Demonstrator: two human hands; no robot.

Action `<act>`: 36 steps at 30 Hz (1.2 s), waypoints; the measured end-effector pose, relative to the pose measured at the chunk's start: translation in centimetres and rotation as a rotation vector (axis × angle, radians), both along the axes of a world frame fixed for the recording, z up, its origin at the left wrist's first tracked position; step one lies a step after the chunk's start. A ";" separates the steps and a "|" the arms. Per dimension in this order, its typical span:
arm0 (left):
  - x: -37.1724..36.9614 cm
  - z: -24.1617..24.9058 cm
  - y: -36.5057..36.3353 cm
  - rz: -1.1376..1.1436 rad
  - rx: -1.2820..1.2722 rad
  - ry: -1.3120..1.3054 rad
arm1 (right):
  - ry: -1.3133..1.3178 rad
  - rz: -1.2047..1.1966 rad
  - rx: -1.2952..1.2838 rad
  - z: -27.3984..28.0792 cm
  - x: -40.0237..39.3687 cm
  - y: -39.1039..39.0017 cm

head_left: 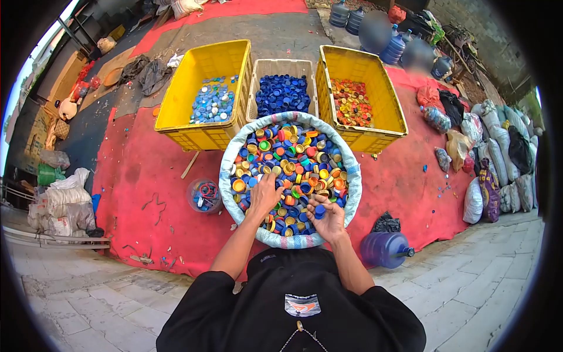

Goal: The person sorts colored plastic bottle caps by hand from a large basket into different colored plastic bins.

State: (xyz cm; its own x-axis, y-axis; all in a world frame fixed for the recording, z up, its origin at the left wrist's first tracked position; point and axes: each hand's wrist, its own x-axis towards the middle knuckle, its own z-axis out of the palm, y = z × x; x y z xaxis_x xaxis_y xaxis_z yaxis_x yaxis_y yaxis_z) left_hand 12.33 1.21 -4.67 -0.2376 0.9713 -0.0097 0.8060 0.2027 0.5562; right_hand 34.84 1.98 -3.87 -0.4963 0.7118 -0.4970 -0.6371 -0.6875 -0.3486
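A round basket (228, 157) lined with pale blue cloth stands right in front of me, heaped with bottle caps (291, 149) of blue, orange, yellow, green and gold. My left hand (267, 193) reaches down onto the heap left of its middle, fingers bent and closed; what lies between them is hidden. Over the basket's near right part, my right hand (329, 218) is turned partly palm up. A dark blue bottle cap (319, 212) is gripped in its fingers.
Beyond the basket stand a yellow crate (199, 136) of pale blue and white caps, a white crate (284, 63) of dark blue caps, and another yellow crate (366, 141) of orange and yellow caps. A clear tub (203, 196) sits left; a water jug (386, 250) lies right. Sacks (474, 200) line the right side.
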 end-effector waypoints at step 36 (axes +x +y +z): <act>-5.6 9.5 15.1 0.381 0.340 -2.178 | -0.097 0.005 0.460 8.6 -11.4 17.1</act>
State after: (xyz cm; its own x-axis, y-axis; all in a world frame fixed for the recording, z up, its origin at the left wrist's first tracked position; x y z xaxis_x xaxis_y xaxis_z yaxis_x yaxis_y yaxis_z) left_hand 6.78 16.30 4.79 -0.2177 0.9183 -0.3307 -0.9462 -0.1154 0.3024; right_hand 23.42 19.05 4.77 -0.4669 0.8669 -0.1744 -0.5839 -0.4504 -0.6754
